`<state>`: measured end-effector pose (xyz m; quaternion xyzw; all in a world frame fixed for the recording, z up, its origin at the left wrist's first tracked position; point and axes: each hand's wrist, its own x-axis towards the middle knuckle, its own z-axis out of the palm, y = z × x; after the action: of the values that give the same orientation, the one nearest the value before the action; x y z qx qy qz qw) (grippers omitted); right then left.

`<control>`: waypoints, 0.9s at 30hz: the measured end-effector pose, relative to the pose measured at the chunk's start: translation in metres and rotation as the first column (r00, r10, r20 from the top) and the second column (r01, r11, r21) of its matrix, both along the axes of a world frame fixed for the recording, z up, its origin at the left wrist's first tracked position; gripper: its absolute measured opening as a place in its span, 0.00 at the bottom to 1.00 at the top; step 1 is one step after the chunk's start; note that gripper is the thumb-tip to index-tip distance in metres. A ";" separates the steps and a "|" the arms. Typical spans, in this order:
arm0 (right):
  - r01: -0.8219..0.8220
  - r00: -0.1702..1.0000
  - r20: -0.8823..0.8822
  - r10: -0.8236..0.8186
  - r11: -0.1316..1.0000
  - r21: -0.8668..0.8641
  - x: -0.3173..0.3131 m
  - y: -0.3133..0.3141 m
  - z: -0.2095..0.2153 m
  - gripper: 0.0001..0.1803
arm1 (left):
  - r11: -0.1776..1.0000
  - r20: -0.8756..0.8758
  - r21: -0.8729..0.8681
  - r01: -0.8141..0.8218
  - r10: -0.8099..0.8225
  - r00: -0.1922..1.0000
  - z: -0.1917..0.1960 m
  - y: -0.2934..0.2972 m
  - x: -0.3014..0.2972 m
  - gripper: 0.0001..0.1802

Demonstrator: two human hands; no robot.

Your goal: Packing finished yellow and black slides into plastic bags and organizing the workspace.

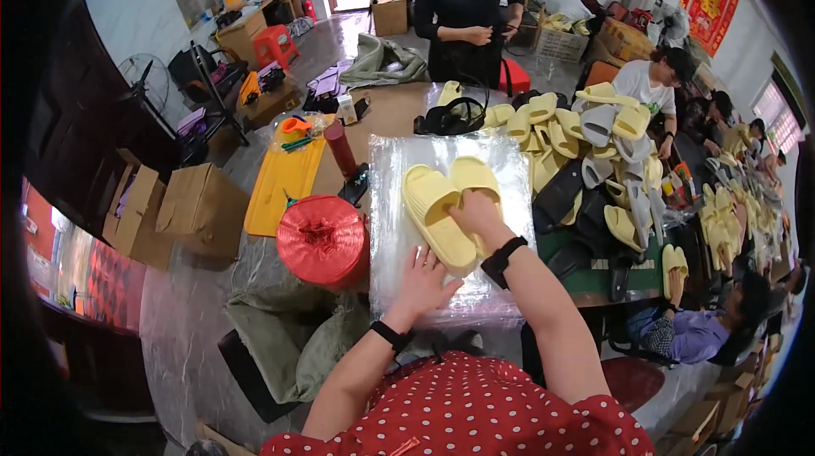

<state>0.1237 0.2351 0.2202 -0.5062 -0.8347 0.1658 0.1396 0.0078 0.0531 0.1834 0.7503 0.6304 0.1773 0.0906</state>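
A pair of pale yellow slide slippers lies side by side on a stack of clear plastic bags (399,193) in front of me. The left slipper (427,188) shows its ribbed strap and most of its sole. My right hand (478,216) is closed over the inner edges of the pair, its fingers at the opening of the left slipper and partly hidden. It covers part of the right slipper (474,174). My left hand (420,288) rests on the plastic near the left slipper's heel, fingers spread and holding nothing.
A red roll of plastic twine (321,239) stands left of the bags, beside a yellow board (287,180). To the right rises a heap of yellow, grey and black slippers (586,146). Across the table a person in black (467,14) stands; several others sit at the right.
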 end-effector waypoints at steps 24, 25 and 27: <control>0.607 0.518 -0.625 -0.584 0.766 -0.212 0.242 -0.216 -0.002 0.13 | 0.948 -0.061 -0.092 0.306 -0.312 0.948 0.054 0.054 0.016 0.41; 0.583 0.468 -0.664 -0.583 0.769 -0.263 0.239 -0.227 0.008 0.15 | 0.947 -0.023 -0.092 0.309 -0.312 0.950 0.053 0.052 0.014 0.38; 0.598 0.536 -0.628 -0.564 0.779 -0.189 0.235 -0.239 0.015 0.15 | 0.942 -0.012 -0.067 0.329 -0.331 0.944 0.050 0.040 0.008 0.35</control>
<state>0.3584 -0.0037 0.2357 -0.6590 -0.5185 0.2553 0.4813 0.0157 0.0930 0.2330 0.8440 0.5022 0.1304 0.1357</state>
